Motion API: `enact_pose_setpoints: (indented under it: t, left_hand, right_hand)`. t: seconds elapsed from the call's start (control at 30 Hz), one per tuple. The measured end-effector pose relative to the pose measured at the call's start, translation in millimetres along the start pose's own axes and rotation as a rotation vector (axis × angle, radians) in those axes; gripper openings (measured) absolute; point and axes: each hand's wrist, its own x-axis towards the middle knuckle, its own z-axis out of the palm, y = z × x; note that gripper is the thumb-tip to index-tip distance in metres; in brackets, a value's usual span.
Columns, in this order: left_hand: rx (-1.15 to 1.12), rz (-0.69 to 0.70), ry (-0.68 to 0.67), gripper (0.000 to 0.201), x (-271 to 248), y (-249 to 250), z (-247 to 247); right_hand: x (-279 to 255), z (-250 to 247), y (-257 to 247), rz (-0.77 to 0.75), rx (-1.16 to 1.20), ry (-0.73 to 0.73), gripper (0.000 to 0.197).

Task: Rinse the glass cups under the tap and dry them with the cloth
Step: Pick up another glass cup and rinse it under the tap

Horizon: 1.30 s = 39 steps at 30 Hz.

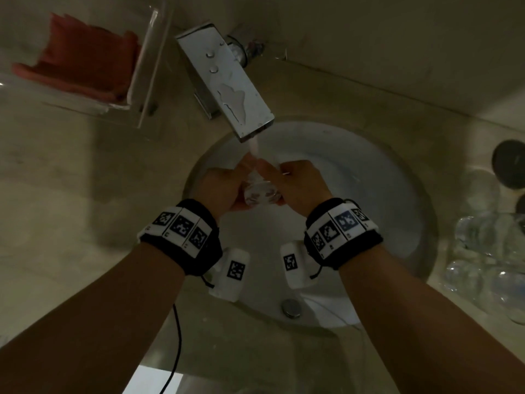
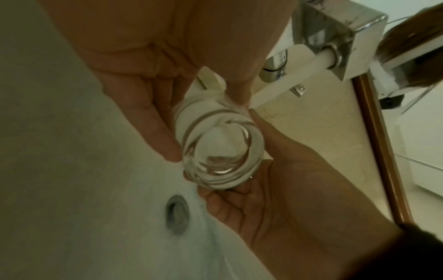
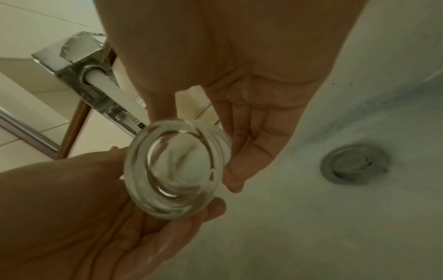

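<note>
I hold a clear glass cup under the water stream that runs from the square chrome tap. My left hand grips the cup from the left and my right hand from the right. In the left wrist view the glass cup shows its thick base, between the left fingers and thumb, with the right palm under it. The right wrist view has the cup between the right fingers and thumb. A red cloth lies in a clear tray at the back left.
The round white sink lies below my hands, its drain nearest me. Several more clear glass cups stand on the counter at the right, beside dark round objects. A black cable hangs near my left forearm.
</note>
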Motion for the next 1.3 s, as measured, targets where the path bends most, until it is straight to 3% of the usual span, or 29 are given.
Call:
enact_pose_setpoints:
  t: [0.2,0.33,0.47,0.53,0.6,0.67,0.73,0.87,1.3]
  left_hand:
    - [-0.066,0.023,-0.037,0.055,-1.3,-0.8,-2.4]
    - [-0.097,0.020,-0.052,0.050,-3.0,-0.2,-2.1]
    - [-0.086,0.086,-0.044,0.037,-1.7,-1.8,-2.5]
    - [-0.102,0.105,-0.059,0.031,-0.8,-1.6,-2.0]
    - [-0.147,0.102,-0.083,0.024,1.7,-1.5,-3.0]
    - [-0.173,0.154,-0.120,0.019,3.1,-2.9,-6.5]
    - [-0.119,0.249,-0.126,0.037,7.2,-7.0,-10.4]
    - [0.000,0.342,-0.194,0.077,5.3,-6.2,-11.6]
    - [-0.081,0.364,-0.209,0.085,8.2,-2.8,-8.5]
  right_hand:
    - [-1.8,-0.8,-3.7,-0.008,-0.016,0.013,0.093]
    - [-1.8,1.2,-5.8,0.022,-0.026,-0.009,0.109]
    - [-3.1,-2.7,-10.1,-0.009,-0.035,-0.032,0.072]
    - [-4.6,-1.4,-13.5,-0.026,0.005,-0.047,0.070]
    - [-6.8,-1.0,-15.1,-0.025,0.071,-0.046,0.084]
    - [-5.7,-3.5,-9.7,-0.050,0.116,-0.056,0.068]
    - [-4.9,-6.7,-1.8,-0.080,0.201,-0.103,0.044]
    - [-5.8,-9.8,2.7,-0.191,0.179,-0.138,0.064]
    - [-2.1,-11.1,5.2,-0.272,0.289,-0.108,0.074]
